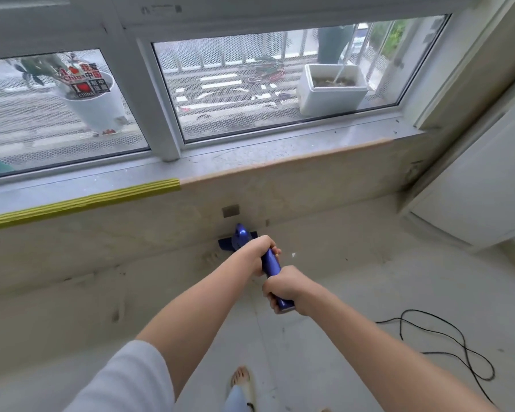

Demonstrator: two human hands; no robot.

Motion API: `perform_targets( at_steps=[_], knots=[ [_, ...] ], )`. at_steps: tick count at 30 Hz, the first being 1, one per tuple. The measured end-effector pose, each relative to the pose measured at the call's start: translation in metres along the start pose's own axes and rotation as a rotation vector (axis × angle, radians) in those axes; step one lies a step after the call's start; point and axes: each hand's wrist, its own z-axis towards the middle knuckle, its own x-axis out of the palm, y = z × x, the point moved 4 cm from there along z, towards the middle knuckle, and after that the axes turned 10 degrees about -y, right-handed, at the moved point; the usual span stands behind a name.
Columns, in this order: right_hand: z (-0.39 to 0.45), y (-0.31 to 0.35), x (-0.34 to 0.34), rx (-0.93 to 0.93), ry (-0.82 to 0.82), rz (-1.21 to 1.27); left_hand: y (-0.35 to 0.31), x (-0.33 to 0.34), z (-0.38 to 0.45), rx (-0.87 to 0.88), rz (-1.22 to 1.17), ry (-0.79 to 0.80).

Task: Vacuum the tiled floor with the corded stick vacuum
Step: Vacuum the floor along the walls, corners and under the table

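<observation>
Both hands were on the blue stick vacuum [269, 263]: left hand [257, 252] higher up the handle, right hand [281, 288] near the end, fingers wrapped tight around it on both. The floor head [225, 243] sat right at the foot of the wall under the window sill [280, 150]. For edge work like that I'd say keep the head flat on the tiled floor [354, 292], drag it slowly along the wall, and mind the black cord [446, 337] looping off to the right near the bare foot [241, 377].

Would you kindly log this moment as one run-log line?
hands: left and right grip vacuum | head at wall base | cord loose on floor, right
</observation>
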Motion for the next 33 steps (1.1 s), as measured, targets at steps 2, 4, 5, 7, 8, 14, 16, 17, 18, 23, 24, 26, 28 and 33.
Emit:
perform_targets(
  at_steps=[2, 4, 5, 7, 8, 14, 16, 17, 18, 23, 24, 26, 28, 33],
  knots=[
    [0.004, 0.001, 0.002, -0.006, 0.001, 0.003, -0.002, -0.001, 0.003, 0.004, -0.01, -0.019],
    [0.008, 0.004, -0.001, -0.003, 0.005, 0.018, -0.007, 0.0, 0.004, 0.009, -0.008, -0.022],
    [0.009, 0.005, -0.003, -0.004, 0.001, 0.01, -0.008, 0.002, 0.006, 0.008, -0.008, -0.026],
    [0.012, 0.007, -0.01, -0.011, -0.001, -0.02, -0.01, 0.007, 0.008, 0.0, -0.001, -0.022],
    [0.013, 0.007, -0.014, -0.014, 0.0, -0.031, -0.01, 0.009, 0.009, -0.002, -0.001, -0.021],
    [0.015, 0.008, -0.024, -0.012, -0.003, -0.067, -0.013, 0.018, 0.007, 0.013, 0.003, -0.022],
    [0.014, 0.01, -0.023, -0.014, -0.004, -0.072, -0.014, 0.016, 0.006, 0.009, -0.01, -0.027],
    [0.013, 0.011, -0.021, -0.008, 0.003, -0.07, -0.013, 0.014, 0.007, 0.006, -0.014, -0.03],
    [0.011, 0.009, -0.02, 0.0, 0.008, -0.074, -0.01, 0.012, 0.007, 0.002, -0.027, -0.037],
    [-0.009, -0.008, -0.024, 0.01, 0.014, -0.146, 0.017, 0.015, 0.001, -0.031, -0.122, -0.024],
    [-0.012, -0.008, -0.027, 0.008, 0.018, -0.149, 0.018, 0.017, -0.003, -0.033, -0.139, -0.02],
    [-0.018, -0.005, -0.033, 0.003, 0.034, -0.153, 0.018, 0.02, -0.012, -0.033, -0.156, -0.01],
    [-0.02, 0.0, -0.037, -0.005, 0.047, -0.153, 0.015, 0.022, -0.017, -0.025, -0.159, 0.007],
    [-0.01, 0.0, -0.033, -0.012, 0.037, -0.131, 0.009, 0.021, -0.011, -0.016, -0.145, 0.004]
  ],
)
